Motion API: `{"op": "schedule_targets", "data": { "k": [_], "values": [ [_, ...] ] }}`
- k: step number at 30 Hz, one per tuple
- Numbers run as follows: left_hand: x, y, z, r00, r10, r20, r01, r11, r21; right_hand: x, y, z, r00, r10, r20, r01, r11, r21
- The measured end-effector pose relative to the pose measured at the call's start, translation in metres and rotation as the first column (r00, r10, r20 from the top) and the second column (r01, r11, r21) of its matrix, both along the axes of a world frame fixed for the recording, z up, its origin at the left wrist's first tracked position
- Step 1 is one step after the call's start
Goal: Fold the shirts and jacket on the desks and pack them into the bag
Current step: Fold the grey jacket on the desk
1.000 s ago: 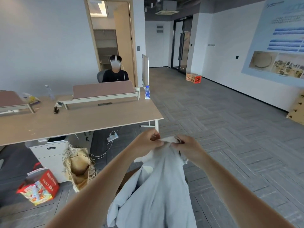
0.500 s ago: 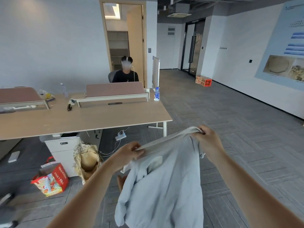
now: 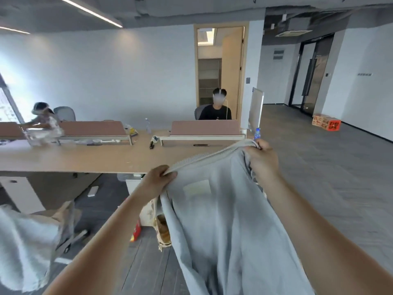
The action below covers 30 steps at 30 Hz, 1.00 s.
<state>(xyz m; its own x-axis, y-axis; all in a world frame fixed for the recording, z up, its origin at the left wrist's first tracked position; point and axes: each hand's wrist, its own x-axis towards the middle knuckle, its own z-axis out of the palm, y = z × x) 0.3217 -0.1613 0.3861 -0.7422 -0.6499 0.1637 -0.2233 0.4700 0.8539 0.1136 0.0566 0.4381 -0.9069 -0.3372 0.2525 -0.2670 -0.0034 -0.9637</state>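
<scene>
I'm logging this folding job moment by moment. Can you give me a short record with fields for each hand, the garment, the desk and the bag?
left hand: grips the garment's ribbed edge
right hand: grips the same edge, higher and further right
garment: pale grey-blue, held up in the air, unfolded, hanging down
desk: ahead and to the left, garment not on it
bag: tan, on the floor by the desk, partly hidden behind the garment

Ahead of me: a long wooden desk with brown divider panels. White walls; grey herringbone floor. Open wooden doorway behind it; dark-framed glass doors at right. Ceiling strip light lit. Bright window far left.
</scene>
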Motion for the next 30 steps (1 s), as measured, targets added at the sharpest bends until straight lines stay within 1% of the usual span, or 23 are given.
{"op": "schedule_targets", "data": {
  "k": [2, 3, 4, 6, 8, 12, 14, 15, 17, 19, 21, 23, 25, 27, 28, 30],
  "values": [
    [0.020, -0.036, 0.020, 0.997, -0.049, -0.053, 0.050, 0.998, 0.027, 0.007, -0.034, 0.010, 1.000, 0.021, -0.016, -0.022, 1.000, -0.019],
    [0.030, -0.057, 0.024, 0.996, -0.077, -0.042, 0.079, 0.996, 0.041, 0.010, -0.051, 0.013, 0.999, 0.027, -0.025, -0.028, 0.999, -0.025],
    [0.039, -0.078, 0.028, 0.996, -0.093, -0.010, 0.094, 0.995, 0.040, 0.014, -0.069, 0.013, 0.999, 0.028, -0.027, -0.029, 0.999, -0.026],
    [0.056, -0.115, 0.029, 0.988, -0.096, 0.123, 0.095, 0.995, 0.013, 0.024, -0.106, 0.011, 1.000, 0.030, -0.004, -0.030, 0.999, -0.019],
    [0.072, -0.153, 0.020, 0.965, -0.107, 0.240, 0.106, 0.994, 0.017, 0.038, -0.144, 0.008, 0.999, 0.044, 0.023, -0.044, 0.999, -0.005],
    [0.108, -0.222, -0.006, 0.917, -0.212, 0.337, 0.154, 0.970, 0.190, 0.066, -0.220, 0.013, 0.997, 0.065, 0.038, -0.063, 0.998, -0.030],
    [0.125, -0.255, -0.016, 0.891, -0.189, 0.413, 0.127, 0.976, 0.175, 0.077, -0.251, 0.018, 0.998, 0.054, 0.044, -0.051, 0.997, -0.056],
    [0.132, -0.271, -0.021, 0.886, -0.181, 0.427, 0.117, 0.978, 0.173, 0.079, -0.264, 0.020, 0.997, 0.042, 0.062, -0.037, 0.997, -0.073],
    [0.142, -0.296, -0.022, 0.907, -0.183, 0.380, 0.097, 0.967, 0.235, 0.077, -0.287, 0.022, 0.994, 0.005, 0.111, 0.006, 0.995, -0.096],
    [0.146, -0.313, -0.013, 0.936, -0.194, 0.294, 0.104, 0.949, 0.296, 0.075, -0.309, 0.024, 0.991, -0.021, 0.131, 0.034, 0.995, -0.095],
    [0.140, -0.327, 0.003, 0.964, -0.161, 0.214, 0.084, 0.940, 0.329, 0.071, -0.330, 0.026, 0.994, -0.049, 0.101, 0.058, 0.995, -0.083],
    [0.126, -0.342, 0.018, 0.993, -0.093, 0.070, 0.059, 0.920, 0.387, 0.066, -0.350, 0.029, 0.996, -0.084, 0.035, 0.085, 0.996, -0.038],
    [0.108, -0.361, 0.028, 0.998, -0.003, -0.062, 0.029, 0.905, 0.425, 0.058, -0.368, 0.028, 0.994, -0.106, -0.038, 0.107, 0.994, 0.034],
    [0.088, -0.378, 0.035, 0.993, 0.043, -0.114, 0.014, 0.891, 0.453, 0.042, -0.384, 0.021, 0.993, -0.106, -0.060, 0.111, 0.989, 0.094],
    [0.078, -0.386, 0.038, 0.989, 0.043, -0.142, 0.030, 0.881, 0.473, 0.034, -0.391, 0.015, 0.993, -0.103, -0.054, 0.109, 0.987, 0.116],
    [0.058, -0.399, 0.046, 0.979, -0.033, -0.199, 0.132, 0.853, 0.504, 0.015, -0.405, 0.002, 0.997, -0.075, -0.036, 0.079, 0.987, 0.142]
  ]
}}
